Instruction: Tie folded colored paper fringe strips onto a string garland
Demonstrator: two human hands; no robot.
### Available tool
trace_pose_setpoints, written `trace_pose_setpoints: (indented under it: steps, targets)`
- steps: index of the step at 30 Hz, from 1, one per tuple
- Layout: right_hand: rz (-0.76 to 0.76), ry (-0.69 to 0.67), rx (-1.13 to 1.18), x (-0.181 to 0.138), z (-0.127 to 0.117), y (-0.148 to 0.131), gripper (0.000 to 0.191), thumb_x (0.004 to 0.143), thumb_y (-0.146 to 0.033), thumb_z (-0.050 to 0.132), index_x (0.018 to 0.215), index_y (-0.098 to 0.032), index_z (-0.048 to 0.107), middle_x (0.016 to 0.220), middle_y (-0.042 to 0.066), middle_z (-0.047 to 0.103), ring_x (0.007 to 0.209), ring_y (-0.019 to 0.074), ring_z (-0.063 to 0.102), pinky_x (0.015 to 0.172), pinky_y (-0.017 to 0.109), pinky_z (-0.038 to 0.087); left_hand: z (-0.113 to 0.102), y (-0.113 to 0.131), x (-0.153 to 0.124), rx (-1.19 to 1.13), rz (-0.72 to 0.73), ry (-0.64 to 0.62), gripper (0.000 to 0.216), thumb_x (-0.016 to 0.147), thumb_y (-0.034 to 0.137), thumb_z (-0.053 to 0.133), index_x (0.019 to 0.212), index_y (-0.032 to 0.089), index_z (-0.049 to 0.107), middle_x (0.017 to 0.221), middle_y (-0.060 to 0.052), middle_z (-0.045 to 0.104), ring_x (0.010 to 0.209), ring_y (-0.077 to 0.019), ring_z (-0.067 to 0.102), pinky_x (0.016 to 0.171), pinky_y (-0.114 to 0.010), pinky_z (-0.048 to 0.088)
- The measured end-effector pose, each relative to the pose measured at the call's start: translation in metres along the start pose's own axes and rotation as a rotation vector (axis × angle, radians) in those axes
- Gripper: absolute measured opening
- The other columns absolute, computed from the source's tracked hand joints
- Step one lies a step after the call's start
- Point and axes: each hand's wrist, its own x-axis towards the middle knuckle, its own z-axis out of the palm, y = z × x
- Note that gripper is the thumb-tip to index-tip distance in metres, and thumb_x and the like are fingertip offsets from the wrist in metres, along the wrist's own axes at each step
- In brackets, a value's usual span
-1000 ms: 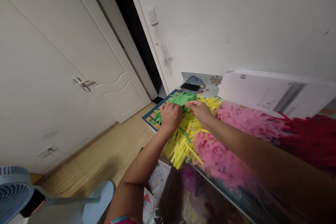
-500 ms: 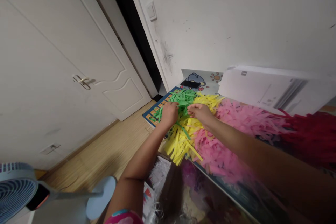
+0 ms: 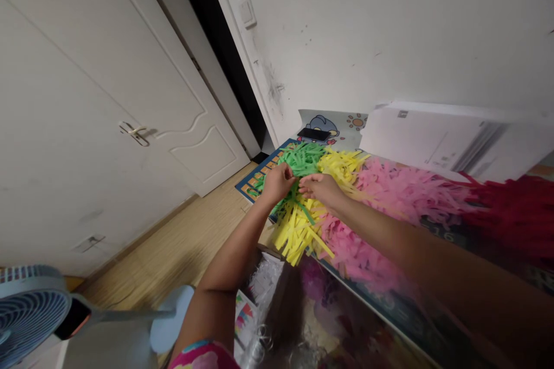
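My left hand (image 3: 277, 182) and my right hand (image 3: 322, 189) come close together over the green paper shreds (image 3: 303, 157). The left fingers are curled into a pinch, and what lies between them is too small to make out. On the right, the fingertips are drawn together near the left ones, their contents also unclear. Around both wrists spread yellow paper shreds (image 3: 298, 229), some with a green strip across them. Pink paper shreds (image 3: 367, 262) lie beneath my right forearm, and red paper shreds (image 3: 515, 213) are heaped at the far right.
A black phone (image 3: 313, 134) rests on a cartoon sheet at the back, beside a white box (image 3: 433, 138) against the wall. Below the table edge stands an open carton (image 3: 272, 285) with clear plastic. A blue fan (image 3: 32, 311) is at lower left, near a white door (image 3: 130, 69).
My right hand has moved left, closing the gap to my left hand. The left hand has shifted slightly, its fingers curling more. The view has tilted a little.
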Motion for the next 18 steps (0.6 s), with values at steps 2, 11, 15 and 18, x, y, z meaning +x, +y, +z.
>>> trace_pose_setpoints:
  steps: [2, 11, 15, 18]
  targets:
    - [0.014, 0.007, 0.017, -0.003, 0.002, 0.001, 0.011, 0.074, -0.007, 0.07, 0.069, -0.016, 0.064, 0.073, 0.004, 0.069, 0.062, 0.0111, 0.066, 0.054, 0.02, 0.055, -0.001, 0.001, 0.0, -0.031, -0.005, -0.015, 0.012, 0.074, 0.013, 0.072, 0.079, 0.02, 0.064, 0.074, 0.0, 0.066, 0.068, -0.016, 0.057, 0.065, -0.027, 0.04]
    - [0.106, 0.021, 0.132, -0.014, 0.013, 0.004, 0.011, 0.083, -0.018, 0.07, 0.078, -0.018, 0.06, 0.076, 0.002, 0.066, 0.064, 0.0123, 0.066, 0.048, 0.02, 0.054, -0.014, 0.005, 0.003, -0.157, -0.032, -0.067, 0.021, 0.067, 0.013, 0.074, 0.061, 0.019, 0.055, 0.066, 0.003, 0.058, 0.066, -0.0141, 0.051, 0.064, -0.026, 0.034]
    - [0.093, 0.041, 0.184, -0.012, 0.014, 0.004, 0.013, 0.084, -0.019, 0.07, 0.078, -0.019, 0.058, 0.076, -0.001, 0.066, 0.062, 0.009, 0.062, 0.05, 0.018, 0.05, -0.015, 0.004, 0.002, -0.243, -0.051, -0.099, 0.026, 0.065, 0.016, 0.075, 0.059, 0.019, 0.049, 0.058, 0.006, 0.05, 0.058, -0.0111, 0.044, 0.059, -0.025, 0.031]
    - [0.084, 0.056, 0.186, -0.009, 0.013, 0.006, 0.012, 0.084, -0.016, 0.069, 0.077, -0.017, 0.059, 0.07, -0.003, 0.063, 0.059, 0.008, 0.059, 0.049, 0.017, 0.046, -0.014, 0.003, 0.002, -0.336, -0.064, -0.141, 0.025, 0.063, 0.019, 0.077, 0.067, 0.018, 0.052, 0.059, 0.008, 0.049, 0.056, -0.0099, 0.044, 0.056, -0.023, 0.031]
